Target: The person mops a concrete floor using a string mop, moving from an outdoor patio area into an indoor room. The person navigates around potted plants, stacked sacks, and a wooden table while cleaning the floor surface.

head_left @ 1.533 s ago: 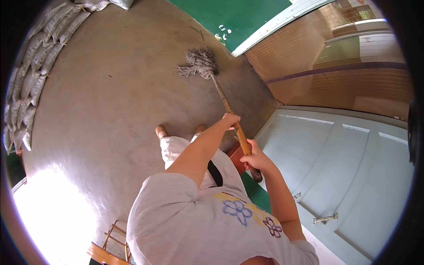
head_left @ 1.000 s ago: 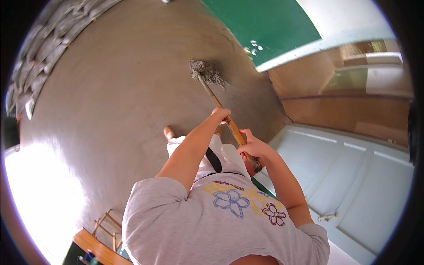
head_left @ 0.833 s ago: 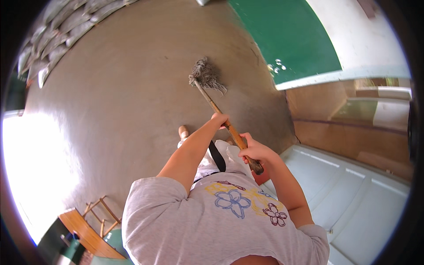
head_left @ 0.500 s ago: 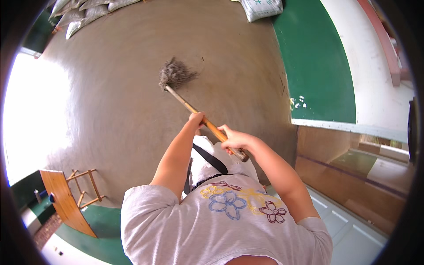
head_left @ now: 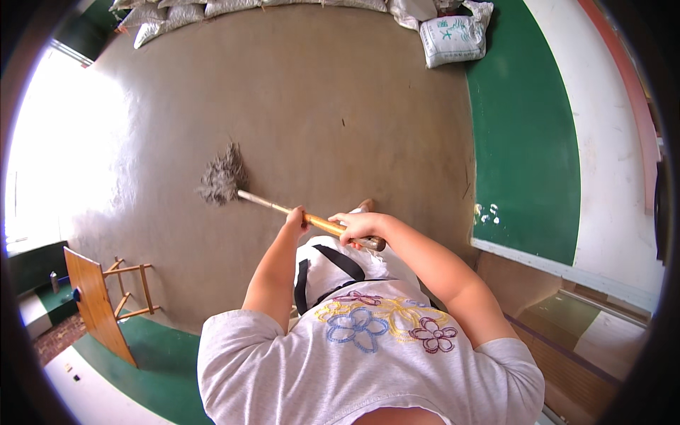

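Observation:
A mop with a grey string head (head_left: pixel 224 176) lies against the brown floor, ahead and to the left of me. Its wooden handle (head_left: pixel 322 224) slants back toward my body. My left hand (head_left: pixel 297 220) is wrapped round the handle partway down the shaft. Nearer the butt end, my right hand (head_left: pixel 359 227) grips the same handle, the fingers curled over it. The handle's dark tip pokes out just past my right hand.
White filled sacks (head_left: pixel 234 7) line the far wall, and one printed sack (head_left: pixel 457 39) sits at the far right corner. A wooden table (head_left: pixel 99 304) stands at the left. A green-painted wall (head_left: pixel 524 142) bounds the right side. Bright light falls on the floor at left.
The mop head has swung left and nearer across the floor. Both hands have moved a little left with the handle, which now lies flatter. More of the far sacks shows.

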`<state>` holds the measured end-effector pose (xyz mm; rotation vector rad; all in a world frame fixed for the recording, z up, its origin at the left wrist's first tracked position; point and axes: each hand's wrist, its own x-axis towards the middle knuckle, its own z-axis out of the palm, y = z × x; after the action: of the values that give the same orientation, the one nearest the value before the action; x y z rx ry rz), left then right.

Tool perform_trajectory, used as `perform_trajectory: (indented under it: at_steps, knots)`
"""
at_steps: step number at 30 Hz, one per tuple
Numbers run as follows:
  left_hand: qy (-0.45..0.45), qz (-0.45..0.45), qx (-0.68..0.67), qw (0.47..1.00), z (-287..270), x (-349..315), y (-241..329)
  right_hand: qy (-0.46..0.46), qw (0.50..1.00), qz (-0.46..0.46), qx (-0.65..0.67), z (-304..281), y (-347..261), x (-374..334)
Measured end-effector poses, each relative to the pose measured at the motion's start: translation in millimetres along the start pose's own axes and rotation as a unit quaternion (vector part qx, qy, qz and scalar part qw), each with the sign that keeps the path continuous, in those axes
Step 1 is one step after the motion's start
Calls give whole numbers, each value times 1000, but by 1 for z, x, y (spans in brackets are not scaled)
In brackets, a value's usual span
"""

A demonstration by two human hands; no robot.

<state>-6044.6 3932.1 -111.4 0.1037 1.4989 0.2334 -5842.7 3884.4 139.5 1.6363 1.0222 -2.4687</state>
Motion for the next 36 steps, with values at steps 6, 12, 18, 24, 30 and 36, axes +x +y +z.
perform_trajectory:
  at_steps: [6,12,18,24,30,36]
  knots:
    - [-30,-2,-72,997,113,14,31,1,996,16,-89,-114,-14,-45]
    - [-108,7,-85,991,217,36,73,61,993,20,-100,-195,-22,-87]
    - [-131,1,-1,991,338,51,96,149,987,26,-54,-257,-18,-141]
    - [-116,1,219,969,468,27,128,250,963,38,94,-311,5,-183]
    - [-141,-7,433,891,567,20,142,355,884,34,303,-322,14,-187]
    - [-154,41,636,755,621,11,119,418,737,-66,527,-299,57,-145]
